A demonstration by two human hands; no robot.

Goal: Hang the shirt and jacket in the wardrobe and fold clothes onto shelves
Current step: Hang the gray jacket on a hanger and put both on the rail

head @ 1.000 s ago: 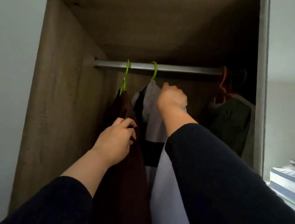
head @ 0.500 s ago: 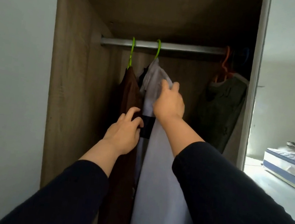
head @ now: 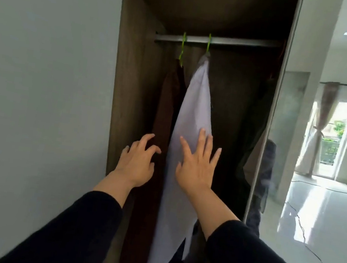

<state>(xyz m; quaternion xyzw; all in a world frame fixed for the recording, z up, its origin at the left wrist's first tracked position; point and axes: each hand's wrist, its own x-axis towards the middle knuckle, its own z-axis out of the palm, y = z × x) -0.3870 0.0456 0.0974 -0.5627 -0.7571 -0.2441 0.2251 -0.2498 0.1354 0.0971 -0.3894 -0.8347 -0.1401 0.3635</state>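
A white shirt [head: 192,120] hangs on a green hanger [head: 209,42] from the metal rail [head: 236,43] inside the wardrobe. To its left a dark brown jacket [head: 165,108] hangs on a second green hanger [head: 182,48]. My right hand [head: 196,165] is spread with straight fingers in front of the shirt's lower half; whether it touches the cloth is unclear. My left hand [head: 137,164] hovers in front of the jacket with fingers loosely curled, holding nothing.
The wardrobe's left side panel [head: 128,80] stands next to a white wall [head: 40,90]. A dark green garment [head: 255,129] hangs at the rail's right end. The mirrored door edge [head: 269,122] bounds the right side. Beyond it lies a shiny tiled floor [head: 316,218].
Both hands have let go of the garments and dropped lower. My view has pulled back from the wardrobe, showing the shirt and jacket hanging full length.
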